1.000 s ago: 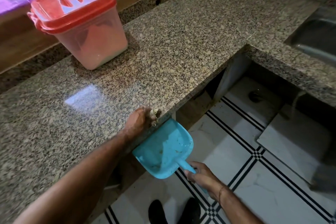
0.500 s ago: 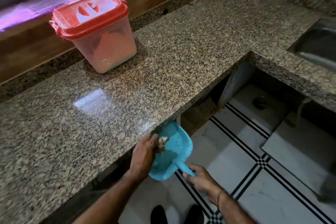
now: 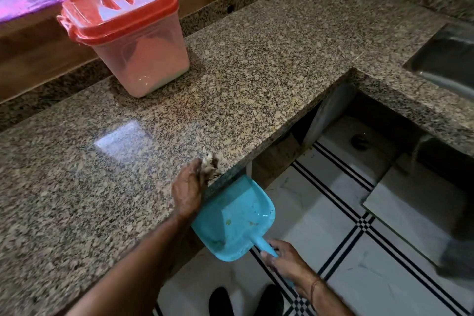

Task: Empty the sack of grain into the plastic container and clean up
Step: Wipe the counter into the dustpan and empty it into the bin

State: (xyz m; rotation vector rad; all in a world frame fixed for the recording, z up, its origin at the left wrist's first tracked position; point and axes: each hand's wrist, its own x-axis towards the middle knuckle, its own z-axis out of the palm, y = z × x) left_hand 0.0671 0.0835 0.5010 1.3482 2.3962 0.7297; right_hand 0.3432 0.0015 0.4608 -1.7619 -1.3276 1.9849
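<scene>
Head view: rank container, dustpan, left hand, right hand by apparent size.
1. container
2. dustpan, nearer the camera yet smaller
3. left hand, pinching a pale wad, and right hand, gripping the dustpan handle: alike, not ranked

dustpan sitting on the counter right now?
No, the right hand holds the blue dustpan by its handle just below the edge of the granite counter, over the tiled floor.
</scene>
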